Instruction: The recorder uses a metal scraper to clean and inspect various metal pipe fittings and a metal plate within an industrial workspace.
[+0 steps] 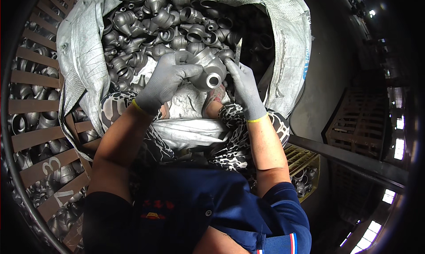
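Brown crate (37,106) is standing left | yellow basket (303,153) is sitting lower right | dark bar (354,158) is running past the basket | slatted frame (357,126) is showing beyond | windows (399,148) are glowing far right

Right of the right hand (246,86), a shadowed gap opens toward the sack wall (291,43); piled metal fittings (164,19) block ahead, trousered knees (116,108) crowd the near side.
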Motion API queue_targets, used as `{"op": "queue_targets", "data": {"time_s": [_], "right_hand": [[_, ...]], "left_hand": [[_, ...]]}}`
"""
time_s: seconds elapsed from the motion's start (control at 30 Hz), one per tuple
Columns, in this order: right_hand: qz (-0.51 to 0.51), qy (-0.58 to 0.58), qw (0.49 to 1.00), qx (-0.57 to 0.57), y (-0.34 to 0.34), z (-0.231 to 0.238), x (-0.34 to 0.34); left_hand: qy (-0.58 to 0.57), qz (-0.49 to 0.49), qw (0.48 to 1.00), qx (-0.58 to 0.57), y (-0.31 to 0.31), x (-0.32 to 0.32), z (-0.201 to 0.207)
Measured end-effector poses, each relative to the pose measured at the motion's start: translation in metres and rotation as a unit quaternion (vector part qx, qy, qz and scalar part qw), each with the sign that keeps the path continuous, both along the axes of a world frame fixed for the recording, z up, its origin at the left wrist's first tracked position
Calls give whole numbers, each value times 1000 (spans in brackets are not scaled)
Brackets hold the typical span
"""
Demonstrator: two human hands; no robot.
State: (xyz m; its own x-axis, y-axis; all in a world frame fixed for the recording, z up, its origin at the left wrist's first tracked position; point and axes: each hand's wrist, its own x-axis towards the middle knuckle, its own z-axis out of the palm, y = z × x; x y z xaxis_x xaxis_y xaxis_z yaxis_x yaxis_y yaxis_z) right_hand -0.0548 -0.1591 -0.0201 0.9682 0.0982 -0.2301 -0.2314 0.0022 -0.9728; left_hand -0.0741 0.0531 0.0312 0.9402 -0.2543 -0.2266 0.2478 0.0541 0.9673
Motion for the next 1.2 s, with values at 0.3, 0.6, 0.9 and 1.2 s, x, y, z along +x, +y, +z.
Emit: {"op": "queue_targets", "data": {"time_s": [0.3, 0.6, 0.9, 1.2], "right_hand": [[-31, 164, 951, 259, 14, 2, -5], [-53, 43, 972, 227, 0, -1, 1], [-97, -13, 986, 138, 7, 5, 1], [-90, -36, 989, 113, -8, 36, -5]], "left_hand": [[-33, -49, 996, -61, 0, -5, 10], [2, -135, 990, 36, -6, -5, 5], [26, 8, 998, -58, -30, -7, -6], [-15, -56, 991, -119, -16, -2, -4]]}}
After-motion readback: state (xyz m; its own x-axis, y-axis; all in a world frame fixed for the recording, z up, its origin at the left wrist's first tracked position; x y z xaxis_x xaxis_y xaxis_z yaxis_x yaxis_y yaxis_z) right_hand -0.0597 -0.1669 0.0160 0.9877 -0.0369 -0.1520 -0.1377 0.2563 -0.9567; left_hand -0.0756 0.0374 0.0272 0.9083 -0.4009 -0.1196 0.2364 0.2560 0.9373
